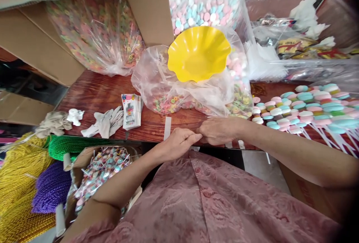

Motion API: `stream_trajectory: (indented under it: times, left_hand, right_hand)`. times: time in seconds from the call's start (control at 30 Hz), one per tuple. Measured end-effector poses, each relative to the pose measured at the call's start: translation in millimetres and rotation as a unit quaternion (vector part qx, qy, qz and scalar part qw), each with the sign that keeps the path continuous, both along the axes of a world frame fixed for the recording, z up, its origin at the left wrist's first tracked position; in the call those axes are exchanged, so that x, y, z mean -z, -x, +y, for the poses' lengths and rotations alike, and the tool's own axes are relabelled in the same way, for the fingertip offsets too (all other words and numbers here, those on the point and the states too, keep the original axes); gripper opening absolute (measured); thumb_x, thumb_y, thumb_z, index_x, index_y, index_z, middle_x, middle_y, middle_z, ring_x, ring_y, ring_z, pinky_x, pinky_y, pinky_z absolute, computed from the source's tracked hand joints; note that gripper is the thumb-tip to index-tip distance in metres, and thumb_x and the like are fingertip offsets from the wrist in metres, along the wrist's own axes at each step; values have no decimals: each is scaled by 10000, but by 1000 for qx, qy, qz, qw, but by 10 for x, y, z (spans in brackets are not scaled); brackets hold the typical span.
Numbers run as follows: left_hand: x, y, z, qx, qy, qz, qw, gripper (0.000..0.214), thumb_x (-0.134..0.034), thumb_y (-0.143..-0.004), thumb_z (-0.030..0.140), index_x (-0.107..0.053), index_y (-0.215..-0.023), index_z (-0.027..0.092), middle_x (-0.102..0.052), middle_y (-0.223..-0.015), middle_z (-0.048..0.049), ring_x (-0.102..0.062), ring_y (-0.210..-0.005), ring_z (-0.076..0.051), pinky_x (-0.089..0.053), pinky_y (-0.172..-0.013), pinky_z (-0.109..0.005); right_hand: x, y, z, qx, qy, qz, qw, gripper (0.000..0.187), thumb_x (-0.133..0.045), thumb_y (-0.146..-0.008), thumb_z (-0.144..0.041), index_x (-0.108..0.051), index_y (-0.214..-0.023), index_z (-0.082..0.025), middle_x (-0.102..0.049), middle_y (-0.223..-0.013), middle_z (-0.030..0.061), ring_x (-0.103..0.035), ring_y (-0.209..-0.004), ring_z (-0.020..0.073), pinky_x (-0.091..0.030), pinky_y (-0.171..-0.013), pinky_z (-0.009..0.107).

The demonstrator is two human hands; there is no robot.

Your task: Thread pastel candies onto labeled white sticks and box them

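Note:
My left hand (179, 142) and my right hand (218, 130) meet at the table's front edge, fingers curled in and fingertips nearly touching. Both are closed, and whatever they may pinch is hidden or too small to name. Just beyond them lies a clear plastic bag (157, 85) with small ring-shaped candies at its bottom. A yellow wavy-rimmed bowl (199, 54) rests on that bag. Right of my right hand, pink, blue and white candies on white sticks (305, 104) lie in a pile. A stack of printed packets (131, 112) stands left of my left hand.
Pale gloves (105, 122) lie on the wooden table (92, 85). Behind are bags of ring candies (98, 33) and pastel candies (206, 11), a cardboard box (151, 7) and a clear bin (294, 63). Below left are a box of lollipops (103, 168) and coloured cords (22, 183).

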State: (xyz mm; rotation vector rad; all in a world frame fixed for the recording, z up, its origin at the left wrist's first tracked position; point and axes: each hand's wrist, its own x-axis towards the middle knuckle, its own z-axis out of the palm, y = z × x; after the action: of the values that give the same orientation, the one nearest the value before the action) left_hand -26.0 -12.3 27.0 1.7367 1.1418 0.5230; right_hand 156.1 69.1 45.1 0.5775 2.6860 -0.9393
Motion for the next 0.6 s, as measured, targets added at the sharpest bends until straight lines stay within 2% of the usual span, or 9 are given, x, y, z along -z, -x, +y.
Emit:
stream_trajectory:
  times: [0.07, 0.13, 0.23, 0.3, 0.37, 0.43, 0.53, 0.6]
  left_hand:
    - [27, 9, 25, -8, 41, -16, 999, 394, -491, -919, 363, -506, -584, 156, -402, -575, 34, -368, -573, -99, -283, -559, -234]
    - [68, 2, 24, -11, 35, -14, 999, 375, -514, -904, 367, -557, -601, 151, -425, -568, 30, -384, -568, -101, -291, -563, -234]
    - [104, -35, -11, -1, -86, 47, 995, 338, -456, -936, 307, -628, -686, 159, -522, -630, -9, -459, -619, -130, -342, -618, -251]
    - [101, -76, -38, 3, -175, 108, 979, 299, -413, -940, 234, -657, -780, 167, -569, -705, -45, -492, -667, -155, -371, -654, -266]
    - [89, -123, -51, -1, -219, 159, 963, 297, -385, -949, 213, -661, -849, 170, -578, -747, -64, -502, -680, -169, -391, -663, -273]
    - [83, -166, -46, 2, -230, 187, 955, 293, -387, -961, 237, -654, -860, 172, -581, -767, -72, -508, -686, -176, -407, -671, -276]
    - [105, -211, -12, 18, -218, 193, 956, 250, -431, -926, 203, -633, -781, 170, -575, -759, -75, -500, -673, -178, -413, -670, -284]
    - [140, -226, 20, 11, -198, 170, 965, 223, -458, -883, 161, -616, -726, 170, -568, -740, -72, -493, -661, -176, -411, -669, -289]
  right_hand:
    - [-20, 29, 2, 8, 17, 12, 1000, 354, -603, -679, -102, -421, -405, -233, -481, -411, -14, -297, -387, 104, -233, -503, 318]
    - [-40, 46, 31, 11, 38, 28, 999, 332, -622, -701, -146, -461, -425, -232, -500, -425, -16, -301, -402, 101, -241, -516, 314]
    - [-62, 34, 161, -4, 96, 33, 995, 290, -624, -745, -182, -528, -473, -212, -525, -461, -26, -345, -439, 93, -271, -536, 296]
    - [-53, -4, 274, -3, 145, 22, 989, 278, -625, -761, -193, -547, -494, -199, -516, -471, -39, -379, -463, 90, -291, -540, 282]
    - [-5, -57, 348, 24, 179, 9, 984, 268, -648, -759, -219, -557, -508, -196, -505, -474, -48, -409, -483, 94, -310, -537, 270]
    - [86, -116, 345, 98, 149, 38, 983, 243, -670, -769, -273, -587, -554, -195, -521, -503, -45, -448, -522, 104, -334, -548, 264]
    - [256, -190, 213, 236, 1, 134, 963, 214, -626, -836, -348, -637, -687, -195, -586, -611, -18, -517, -639, 132, -364, -601, 271]
    - [341, -228, 100, 268, -78, 171, 945, 213, -582, -878, -358, -647, -755, -196, -614, -674, 0, -543, -710, 149, -373, -638, 284]
